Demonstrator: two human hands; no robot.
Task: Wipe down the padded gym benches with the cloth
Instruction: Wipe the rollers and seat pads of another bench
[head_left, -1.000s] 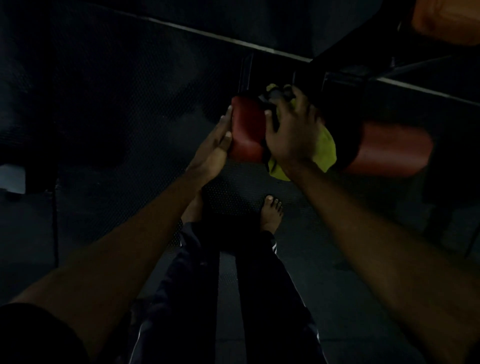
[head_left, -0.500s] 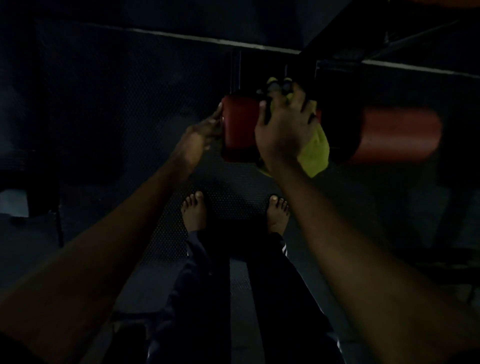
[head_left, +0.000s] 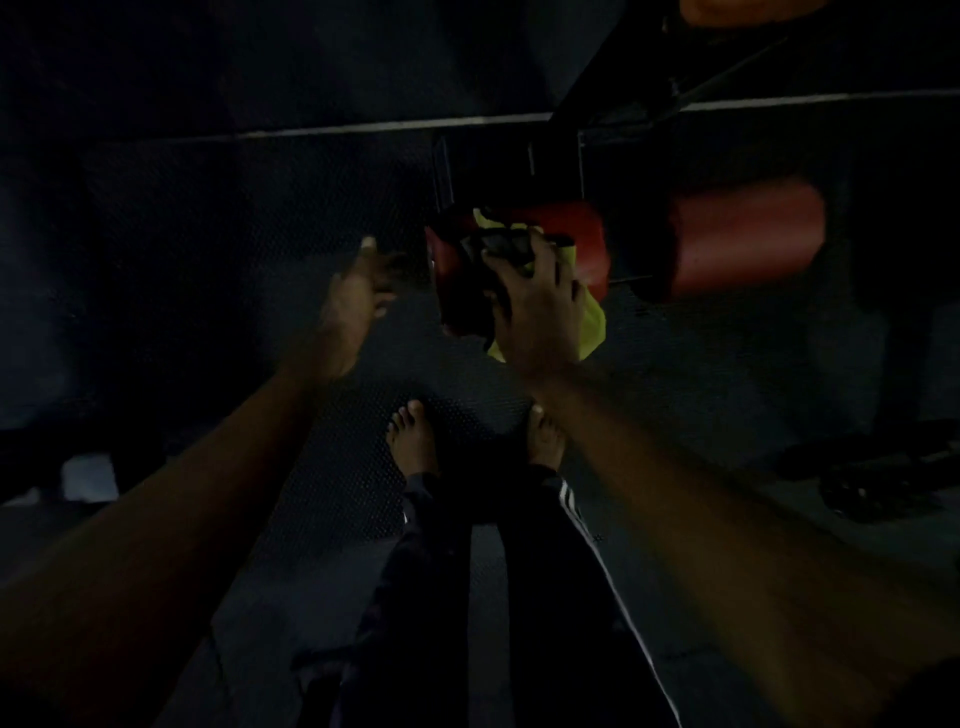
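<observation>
A red padded roller (head_left: 571, 236) sticks out to the left of a dark bench frame, and a second red roller (head_left: 748, 234) sticks out to the right. My right hand (head_left: 537, 306) grips a yellow-green cloth (head_left: 589, 327) and presses it against the left roller's near side. The cloth hangs below the hand and peeks out above it. My left hand (head_left: 358, 291) hovers just left of the roller's end, fingers spread and relaxed, touching nothing.
The room is very dark. My bare feet (head_left: 413, 436) stand on a dotted rubber mat (head_left: 322, 467). An orange pad (head_left: 748, 10) shows at the top right. Dark weight plates (head_left: 872, 488) lie on the floor at right. A pale line (head_left: 363, 127) crosses the floor behind.
My left hand has come off the roller's end and drifted left and down. My right hand has slid the cloth down and round the roller.
</observation>
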